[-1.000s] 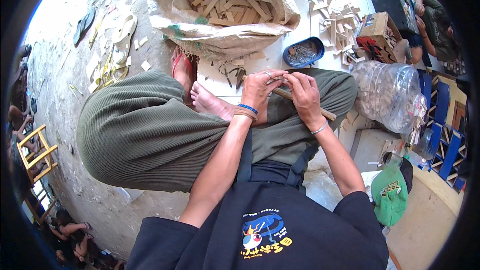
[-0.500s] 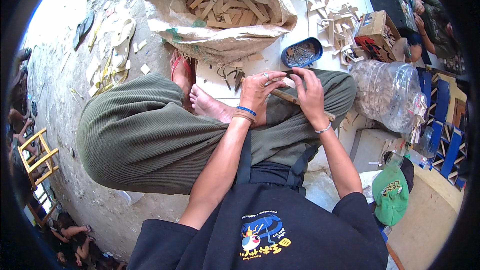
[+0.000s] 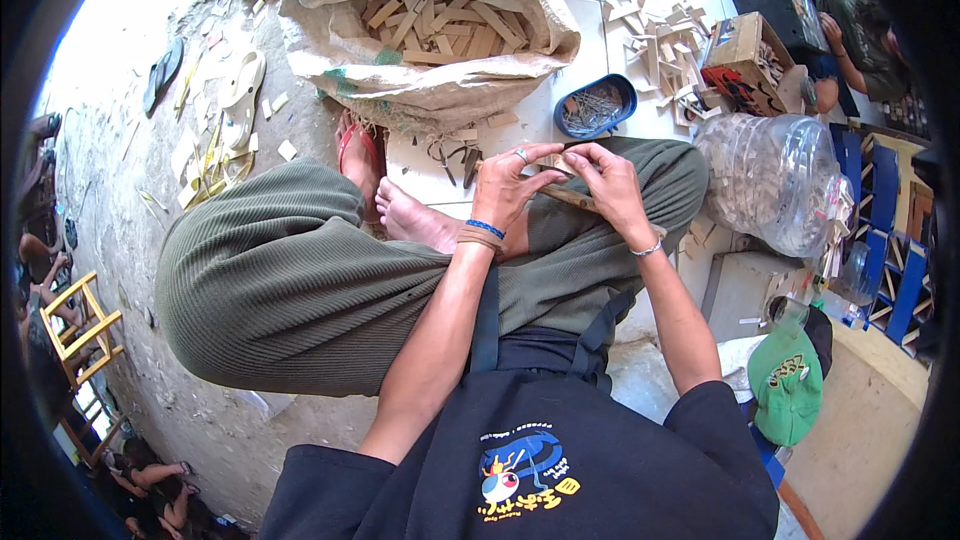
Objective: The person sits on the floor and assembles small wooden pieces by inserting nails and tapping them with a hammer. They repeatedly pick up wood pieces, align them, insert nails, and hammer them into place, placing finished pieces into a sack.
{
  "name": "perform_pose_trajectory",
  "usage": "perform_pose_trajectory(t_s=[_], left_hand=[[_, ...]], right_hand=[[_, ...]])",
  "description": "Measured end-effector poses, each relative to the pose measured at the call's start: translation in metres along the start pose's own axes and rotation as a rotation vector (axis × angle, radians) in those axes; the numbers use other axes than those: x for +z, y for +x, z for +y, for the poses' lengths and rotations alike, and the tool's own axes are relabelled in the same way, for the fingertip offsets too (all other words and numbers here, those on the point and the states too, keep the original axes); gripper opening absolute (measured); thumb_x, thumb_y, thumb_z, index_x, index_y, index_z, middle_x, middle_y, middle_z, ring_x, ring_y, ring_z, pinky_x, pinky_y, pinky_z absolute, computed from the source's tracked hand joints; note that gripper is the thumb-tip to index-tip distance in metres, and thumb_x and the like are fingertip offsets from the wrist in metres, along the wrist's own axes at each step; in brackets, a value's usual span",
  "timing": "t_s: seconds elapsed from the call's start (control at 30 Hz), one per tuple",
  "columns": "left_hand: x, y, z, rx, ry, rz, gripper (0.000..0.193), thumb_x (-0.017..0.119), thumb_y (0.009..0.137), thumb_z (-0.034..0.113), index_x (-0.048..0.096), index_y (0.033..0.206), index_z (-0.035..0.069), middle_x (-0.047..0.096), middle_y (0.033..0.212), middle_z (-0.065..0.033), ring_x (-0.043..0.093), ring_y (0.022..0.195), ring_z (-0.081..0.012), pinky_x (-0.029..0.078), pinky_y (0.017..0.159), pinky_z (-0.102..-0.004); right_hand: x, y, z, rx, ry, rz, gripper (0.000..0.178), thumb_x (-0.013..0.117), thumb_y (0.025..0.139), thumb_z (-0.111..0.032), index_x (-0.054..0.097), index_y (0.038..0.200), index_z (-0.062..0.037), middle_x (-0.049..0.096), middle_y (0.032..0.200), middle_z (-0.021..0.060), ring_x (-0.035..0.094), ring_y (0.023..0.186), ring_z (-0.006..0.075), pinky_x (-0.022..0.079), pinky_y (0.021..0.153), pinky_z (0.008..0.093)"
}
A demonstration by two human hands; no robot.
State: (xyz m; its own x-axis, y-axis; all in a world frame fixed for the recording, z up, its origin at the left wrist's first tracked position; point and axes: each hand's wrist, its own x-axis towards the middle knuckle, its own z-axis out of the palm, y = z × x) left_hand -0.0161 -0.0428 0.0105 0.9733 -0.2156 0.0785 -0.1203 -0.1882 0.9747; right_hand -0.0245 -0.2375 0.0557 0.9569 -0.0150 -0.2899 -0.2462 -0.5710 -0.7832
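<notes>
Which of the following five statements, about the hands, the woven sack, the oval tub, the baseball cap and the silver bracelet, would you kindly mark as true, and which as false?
1. A wooden stick shows between the left hand and the right hand. True.
2. The woven sack is tied shut. False: its mouth is open, showing wooden slats inside.
3. The blue oval tub contains thin metal pieces. True.
4. The green baseball cap is on the person's left. False: it is on the right.
5. The silver bracelet is on the right wrist. True.
</notes>
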Motion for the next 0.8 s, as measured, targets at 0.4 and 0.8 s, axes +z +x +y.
perform_pose_trajectory(t_s=[0.4, 0.8], left_hand=[[0.002, 0.001, 0.001, -0.021, -0.095, 0.001, 0.022, 0.086, 0.085, 0.016, 0.082, 0.106, 0.011, 0.080, 0.113, -0.0093, 0.077, 0.103, -0.0210, 0.060, 0.088, -0.0327], [0.004, 0.002, -0.002, -0.025, -0.102, -0.010, 0.013, 0.082, 0.088, 0.011, 0.081, 0.101, 0.009, 0.080, 0.111, -0.0087, 0.077, 0.101, -0.0200, 0.061, 0.085, -0.0317]], right_hand=[[0.000, -0.003, -0.008, -0.009, -0.047, 0.019, 0.023, 0.066, 0.105, -0.017, 0.075, 0.114, 0.0022, 0.080, 0.096, 0.0092, 0.073, 0.088, 0.0096, 0.057, 0.079, 0.0263], [-0.026, -0.007, -0.009, -0.012, -0.352, 0.046, 0.037, 0.058, 0.108, -0.032, 0.071, 0.101, 0.0015, 0.074, 0.091, 0.0201, 0.073, 0.087, 0.0365, 0.055, 0.077, 0.0454]])
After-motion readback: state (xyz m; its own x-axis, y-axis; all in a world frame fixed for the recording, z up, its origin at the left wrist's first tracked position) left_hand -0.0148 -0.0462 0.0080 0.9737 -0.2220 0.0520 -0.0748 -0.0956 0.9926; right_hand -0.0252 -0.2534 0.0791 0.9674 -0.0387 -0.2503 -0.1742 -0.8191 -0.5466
